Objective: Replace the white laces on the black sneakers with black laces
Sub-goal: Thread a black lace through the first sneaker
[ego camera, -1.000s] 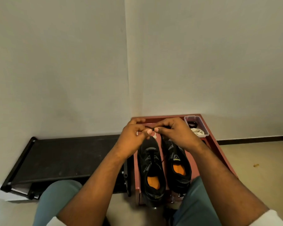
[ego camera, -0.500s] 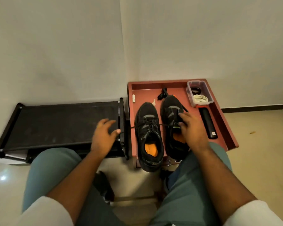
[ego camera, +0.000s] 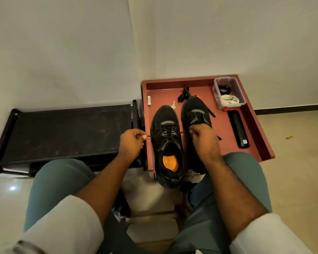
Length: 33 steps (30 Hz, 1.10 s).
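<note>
Two black sneakers (ego camera: 168, 142) are counted mid-frame, heels overhanging the counter (ego camera: 255, 136) edge; one black lace (ego camera: 180, 133) is pinched taut by left hand (ego camera: 131, 143) and right hand (ego camera: 203, 138).

Plain pale walls (ego camera: 62, 43) meet in a corner above a low black bench (ego camera: 66, 132) on glossy cream floor (ego camera: 292, 171).

My two sneakers (ego camera: 166, 143) are black with grey stripes and orange insoles (the near one's lace (ego camera: 165, 134) is black). They stand on a reddish-brown tray (ego camera: 255, 136); in its far right corner a clear box (ego camera: 228, 92) holds white laces (ego camera: 229, 100).
</note>
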Each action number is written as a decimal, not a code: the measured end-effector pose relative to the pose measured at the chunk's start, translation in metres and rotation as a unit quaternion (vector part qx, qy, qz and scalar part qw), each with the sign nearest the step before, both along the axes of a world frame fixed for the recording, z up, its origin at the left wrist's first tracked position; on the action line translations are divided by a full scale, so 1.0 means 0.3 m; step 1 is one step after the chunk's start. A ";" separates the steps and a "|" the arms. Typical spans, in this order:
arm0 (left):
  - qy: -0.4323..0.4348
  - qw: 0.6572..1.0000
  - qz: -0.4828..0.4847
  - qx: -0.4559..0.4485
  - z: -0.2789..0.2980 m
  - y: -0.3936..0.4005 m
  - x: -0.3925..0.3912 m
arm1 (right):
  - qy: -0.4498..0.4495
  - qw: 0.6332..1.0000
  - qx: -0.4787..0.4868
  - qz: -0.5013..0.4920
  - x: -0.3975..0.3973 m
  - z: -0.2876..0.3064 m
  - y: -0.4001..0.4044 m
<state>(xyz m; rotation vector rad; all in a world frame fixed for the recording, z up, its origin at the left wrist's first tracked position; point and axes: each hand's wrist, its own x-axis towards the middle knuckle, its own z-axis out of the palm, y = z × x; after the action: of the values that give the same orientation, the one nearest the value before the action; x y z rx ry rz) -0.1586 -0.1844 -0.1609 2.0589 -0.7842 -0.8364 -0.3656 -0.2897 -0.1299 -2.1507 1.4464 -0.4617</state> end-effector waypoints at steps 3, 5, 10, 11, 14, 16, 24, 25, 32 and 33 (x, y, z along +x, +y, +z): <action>-0.076 0.997 -0.023 0.013 0.016 0.070 0.048 | 0.013 0.992 -0.028 -0.120 -0.095 0.051 -0.018; -0.065 0.996 -0.060 -0.001 0.031 0.078 0.018 | 0.037 0.993 -0.035 -0.105 -0.108 0.060 -0.006; 0.059 0.993 -0.099 -0.022 0.037 0.001 -0.117 | -0.010 0.992 0.059 0.110 0.020 -0.005 0.085; 0.051 0.994 -0.095 -0.024 0.028 -0.008 -0.130 | 0.004 0.987 0.075 0.139 0.032 -0.020 0.094; 0.024 0.996 -0.077 -0.028 0.024 -0.015 -0.136 | 0.040 0.987 0.056 0.144 0.029 -0.031 0.081; 0.006 0.997 -0.079 -0.023 0.031 -0.011 -0.126 | 0.047 0.992 0.033 0.115 0.013 -0.032 0.065; -0.073 0.985 -0.154 0.012 0.042 0.008 -0.077 | 0.072 0.995 0.006 0.067 0.000 -0.017 0.063; -0.076 0.984 -0.160 0.016 0.044 0.010 -0.072 | 0.071 0.995 0.004 0.063 -0.002 -0.016 0.063; -0.110 0.974 -0.191 0.049 0.061 0.009 -0.053 | 0.104 0.992 -0.031 0.057 -0.025 -0.007 0.062; -0.142 0.967 -0.205 0.059 0.068 0.009 -0.046 | 0.096 0.993 -0.026 0.060 -0.030 -0.006 0.058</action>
<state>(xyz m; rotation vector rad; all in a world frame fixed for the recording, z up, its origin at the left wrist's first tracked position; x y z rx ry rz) -0.1724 -0.1817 -0.1407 2.1841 -1.3842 -0.8300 -0.3746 -0.2723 -0.1316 -2.3631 1.4076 -0.2561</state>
